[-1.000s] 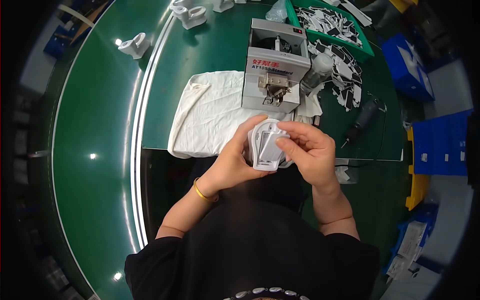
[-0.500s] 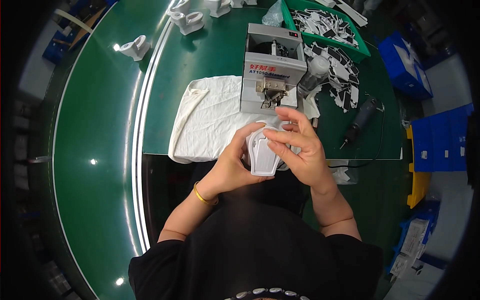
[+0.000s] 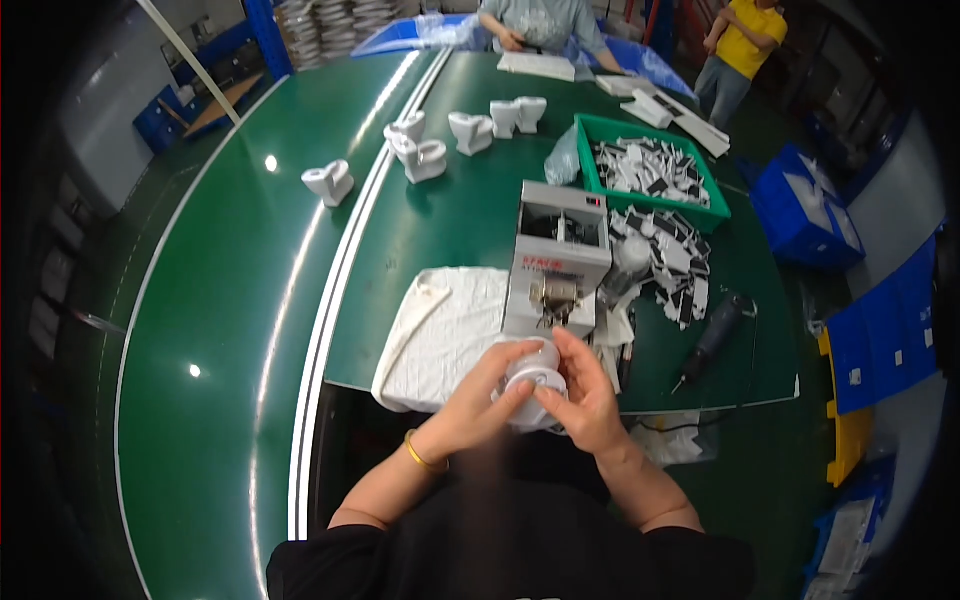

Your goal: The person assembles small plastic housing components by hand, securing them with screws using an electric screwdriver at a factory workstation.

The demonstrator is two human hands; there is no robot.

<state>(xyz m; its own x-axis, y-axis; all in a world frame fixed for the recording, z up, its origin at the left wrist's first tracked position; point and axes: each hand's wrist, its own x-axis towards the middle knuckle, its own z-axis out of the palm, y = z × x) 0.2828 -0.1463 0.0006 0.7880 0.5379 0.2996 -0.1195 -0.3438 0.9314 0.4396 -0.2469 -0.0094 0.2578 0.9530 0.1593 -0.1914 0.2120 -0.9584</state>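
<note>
Both hands cupped around a small white plastic part, low in the centre of the frame.

Head view: the left hand (image 3: 478,408) and right hand (image 3: 583,398) close their fingers on the white part (image 3: 531,384), held just in front of the grey box-shaped machine (image 3: 556,262). A white cloth (image 3: 448,332) lies left of the machine on the green table (image 3: 460,215). An electric screwdriver (image 3: 710,340) lies to the right. A green tray (image 3: 598,126) of small pieces sits at upper right, and white moulded parts (image 3: 420,152) stand near the top centre.
</note>
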